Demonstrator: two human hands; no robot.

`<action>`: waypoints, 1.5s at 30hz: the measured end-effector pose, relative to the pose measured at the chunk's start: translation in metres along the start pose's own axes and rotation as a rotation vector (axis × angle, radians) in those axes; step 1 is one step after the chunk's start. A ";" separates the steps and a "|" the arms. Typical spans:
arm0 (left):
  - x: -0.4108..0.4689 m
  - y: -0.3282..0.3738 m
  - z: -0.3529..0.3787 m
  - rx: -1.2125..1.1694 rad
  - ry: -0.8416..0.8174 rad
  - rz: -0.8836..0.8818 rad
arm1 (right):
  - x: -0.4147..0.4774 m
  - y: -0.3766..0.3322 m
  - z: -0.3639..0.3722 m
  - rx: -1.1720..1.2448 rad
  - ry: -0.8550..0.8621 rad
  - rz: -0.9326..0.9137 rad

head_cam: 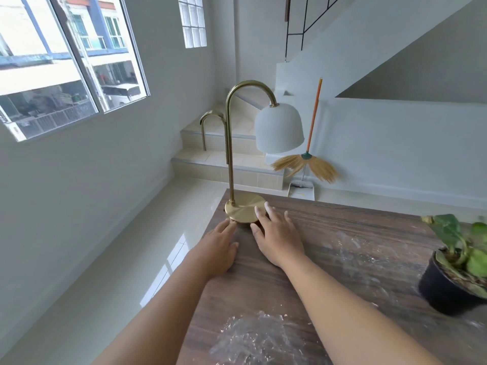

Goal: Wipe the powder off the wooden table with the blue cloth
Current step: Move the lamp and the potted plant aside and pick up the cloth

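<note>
On the wooden table (329, 248), both hands, left (220, 250) and right (278, 237), spread open against the lamp base (245, 208).

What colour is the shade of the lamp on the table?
White, on the lamp shade; it hangs from a gold stem. The head view shows it.

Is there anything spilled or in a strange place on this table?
Yes. White powder is smeared on the wooden table, near the front edge and again toward the potted plant. The lamp stands at the table's far left corner, both hands at its base. No blue cloth is in view.
</note>
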State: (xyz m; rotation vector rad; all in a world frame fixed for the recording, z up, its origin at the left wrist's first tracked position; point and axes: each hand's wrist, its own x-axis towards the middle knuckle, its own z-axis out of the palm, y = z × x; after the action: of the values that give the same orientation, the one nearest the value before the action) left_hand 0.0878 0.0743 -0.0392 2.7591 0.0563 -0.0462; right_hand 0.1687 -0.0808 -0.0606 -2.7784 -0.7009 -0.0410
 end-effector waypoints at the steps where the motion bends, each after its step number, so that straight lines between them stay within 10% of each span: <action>1: -0.008 0.002 -0.003 0.007 -0.002 -0.012 | -0.005 -0.001 -0.002 0.005 0.003 0.004; 17: -0.059 0.054 -0.007 0.117 0.250 0.132 | -0.100 0.010 -0.059 0.076 0.097 0.028; 32: -0.082 0.182 0.048 -0.048 0.128 0.388 | -0.248 0.106 -0.098 0.048 0.393 0.121; 45: -0.062 0.279 0.089 -0.665 0.051 0.247 | -0.274 0.183 -0.114 0.360 0.532 0.418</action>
State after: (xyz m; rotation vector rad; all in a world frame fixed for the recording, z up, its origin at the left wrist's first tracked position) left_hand 0.0368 -0.2195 -0.0153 2.0840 -0.2179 0.0932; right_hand 0.0172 -0.3932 -0.0235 -2.3497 0.0106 -0.4938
